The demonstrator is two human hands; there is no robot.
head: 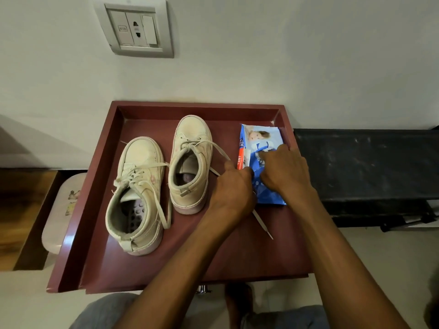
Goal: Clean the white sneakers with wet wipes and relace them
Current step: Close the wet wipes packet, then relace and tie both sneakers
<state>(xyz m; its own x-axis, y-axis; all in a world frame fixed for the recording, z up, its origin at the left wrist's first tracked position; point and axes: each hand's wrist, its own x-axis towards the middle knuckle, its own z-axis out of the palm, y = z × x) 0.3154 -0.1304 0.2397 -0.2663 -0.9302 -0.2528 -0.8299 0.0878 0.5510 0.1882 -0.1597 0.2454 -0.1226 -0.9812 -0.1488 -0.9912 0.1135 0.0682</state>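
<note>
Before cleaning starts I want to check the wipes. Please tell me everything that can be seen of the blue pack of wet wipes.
The pack of wet wipes is a soft blue plastic pouch with a printed picture at its far end and a red-and-white strip along its left edge. It lies flat by the right wall of the dark red tray. The right hand rests its fingers on top; the left hand meets its left edge, grip hidden.

bare tray floor (pixel 190 257) lies open nearest the person; two sneakers (pixel 190 162), a trailing lace (pixel 262 224) and wipes pack (pixel 261 138) crowd the back.
</note>
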